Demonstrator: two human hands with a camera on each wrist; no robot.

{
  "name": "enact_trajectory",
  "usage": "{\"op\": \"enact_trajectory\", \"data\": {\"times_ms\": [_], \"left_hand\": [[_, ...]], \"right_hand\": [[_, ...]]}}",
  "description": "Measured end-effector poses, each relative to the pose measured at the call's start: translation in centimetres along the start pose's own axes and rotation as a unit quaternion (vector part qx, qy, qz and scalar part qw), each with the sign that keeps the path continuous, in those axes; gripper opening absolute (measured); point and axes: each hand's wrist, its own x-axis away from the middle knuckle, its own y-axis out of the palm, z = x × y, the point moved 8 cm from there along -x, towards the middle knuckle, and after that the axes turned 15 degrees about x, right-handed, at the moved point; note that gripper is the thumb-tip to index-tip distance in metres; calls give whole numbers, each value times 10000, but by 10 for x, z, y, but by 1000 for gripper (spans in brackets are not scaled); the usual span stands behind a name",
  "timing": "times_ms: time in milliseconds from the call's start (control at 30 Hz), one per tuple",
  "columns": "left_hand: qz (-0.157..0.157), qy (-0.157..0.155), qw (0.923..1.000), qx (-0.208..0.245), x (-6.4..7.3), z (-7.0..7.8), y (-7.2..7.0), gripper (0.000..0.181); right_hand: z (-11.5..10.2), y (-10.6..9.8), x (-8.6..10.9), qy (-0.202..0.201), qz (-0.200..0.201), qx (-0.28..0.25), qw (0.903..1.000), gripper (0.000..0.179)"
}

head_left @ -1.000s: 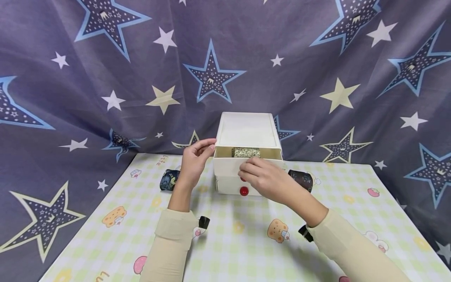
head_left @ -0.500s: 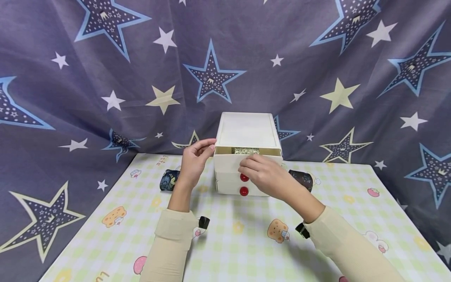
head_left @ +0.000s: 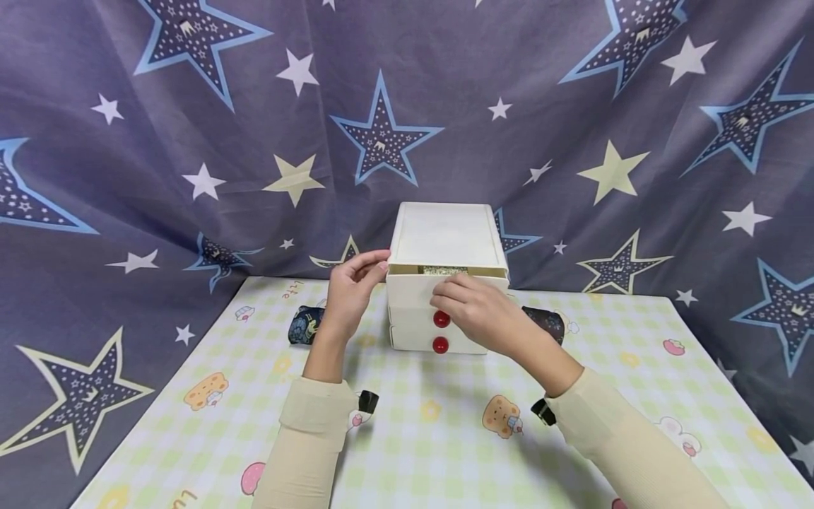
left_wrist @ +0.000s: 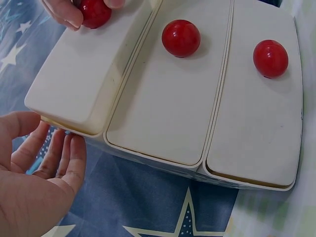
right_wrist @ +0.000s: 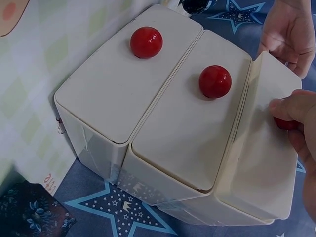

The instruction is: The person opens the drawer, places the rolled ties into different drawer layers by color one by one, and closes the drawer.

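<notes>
A white three-drawer storage box stands at the back of the table, its top drawer pulled out a little way. Through the narrow gap shows a speckled green-and-cream roll, mostly hidden behind the drawer front. My right hand pinches the top drawer's red knob between thumb and fingers. Against the box's left side rest the fingertips of my left hand, fingers extended beside the top drawer's edge in the left wrist view. Both lower drawers, with red knobs, are closed.
A dark blue patterned roll lies left of the box. Another dark floral roll lies on its right, partly behind my right forearm. A checked cloth covers the table, and a star-patterned curtain hangs close behind.
My right hand has pushed the top drawer inward, so its opening is narrower and less of the speckled roll shows. My left hand has stayed in place.
</notes>
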Motion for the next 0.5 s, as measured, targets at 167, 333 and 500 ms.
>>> {"op": "enact_trajectory", "data": {"times_ms": [167, 333, 500], "left_hand": [[-41, 23, 10000, 13, 0, -1, 0, 29], [-34, 26, 10000, 1, -1, -1, 0, 29], [7, 25, 10000, 14, 0, 0, 0, 29]], "right_hand": [[3, 3, 0, 35, 7, -17, 10000, 26], [4, 4, -1, 60, -1, -43, 10000, 25], [6, 6, -2, 92, -100, -46, 9999, 26]]}}
